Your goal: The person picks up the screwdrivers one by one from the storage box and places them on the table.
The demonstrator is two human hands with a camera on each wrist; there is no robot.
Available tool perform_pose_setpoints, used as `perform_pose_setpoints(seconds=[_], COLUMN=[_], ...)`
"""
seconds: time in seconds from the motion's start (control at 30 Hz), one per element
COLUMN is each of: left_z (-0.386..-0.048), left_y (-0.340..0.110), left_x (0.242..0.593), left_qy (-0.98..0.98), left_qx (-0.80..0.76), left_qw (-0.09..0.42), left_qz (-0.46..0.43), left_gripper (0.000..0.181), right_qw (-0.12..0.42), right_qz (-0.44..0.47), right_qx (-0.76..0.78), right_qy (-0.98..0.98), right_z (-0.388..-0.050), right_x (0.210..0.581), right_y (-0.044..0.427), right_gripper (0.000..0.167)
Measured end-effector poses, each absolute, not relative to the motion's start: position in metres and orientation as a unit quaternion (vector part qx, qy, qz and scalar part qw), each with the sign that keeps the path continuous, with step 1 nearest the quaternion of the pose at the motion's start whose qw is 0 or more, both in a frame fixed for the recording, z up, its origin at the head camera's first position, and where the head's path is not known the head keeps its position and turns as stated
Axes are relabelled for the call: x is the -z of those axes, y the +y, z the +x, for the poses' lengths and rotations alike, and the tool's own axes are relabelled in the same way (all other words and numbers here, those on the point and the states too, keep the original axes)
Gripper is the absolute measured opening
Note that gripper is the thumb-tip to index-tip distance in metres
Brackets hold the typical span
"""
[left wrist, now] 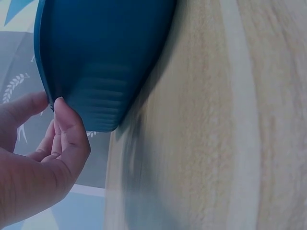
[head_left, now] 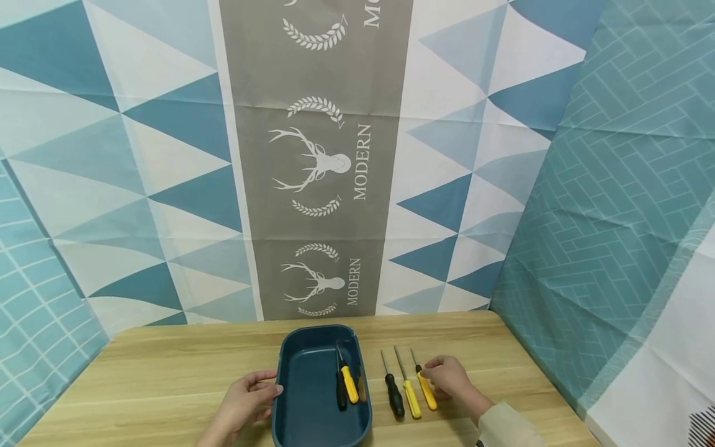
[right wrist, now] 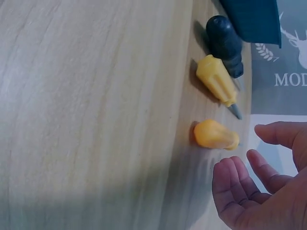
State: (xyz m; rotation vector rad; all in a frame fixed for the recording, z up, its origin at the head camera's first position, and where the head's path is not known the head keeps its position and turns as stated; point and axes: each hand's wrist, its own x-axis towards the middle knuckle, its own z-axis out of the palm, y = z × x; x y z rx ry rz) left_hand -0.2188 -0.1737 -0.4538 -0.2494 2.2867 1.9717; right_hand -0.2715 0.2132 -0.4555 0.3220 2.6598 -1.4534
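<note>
A dark blue plastic bin point(head_left: 313, 397) stands on the table, and my left hand point(head_left: 246, 400) pinches its left rim between thumb and fingers. Inside lie a black-handled screwdriver point(head_left: 341, 391), a yellow-handled screwdriver point(head_left: 349, 383) and a brownish piece point(head_left: 362, 389) whose kind I cannot tell. To the bin's right, three screwdrivers lie in a row, shafts pointing away: one black point(head_left: 395, 395), one yellow point(head_left: 411, 398) and an orange-yellow one point(right wrist: 215, 134) with a dark collar. My right hand point(head_left: 449, 377) is beside that last screwdriver; in the right wrist view its thumb and fingers stand apart around nothing.
The wooden table point(head_left: 184, 372) ends at a patterned cloth wall point(head_left: 321, 186) behind. Teal cloth point(head_left: 603, 205) hangs along the right side, and a light blue tiled cloth point(head_left: 39, 298) along the left.
</note>
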Motion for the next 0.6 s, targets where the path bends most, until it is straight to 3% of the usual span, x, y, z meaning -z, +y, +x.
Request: perform_pose_setpoints(seconds=[0.6], left_z=[-0.214], left_y=[-0.184], left_x=[0.455], left_qy=[0.768], left_qx=[-0.636], left_qw=[0.036], left_qz=[-0.071], left_gripper=[0.057], right_qw=[0.032], right_qz=[0.065], right_qx=[0.503], right_qy=[0.861], right_z=[-0.261], right_x=[0.435], right_y=[0.192], right_gripper=[0.033])
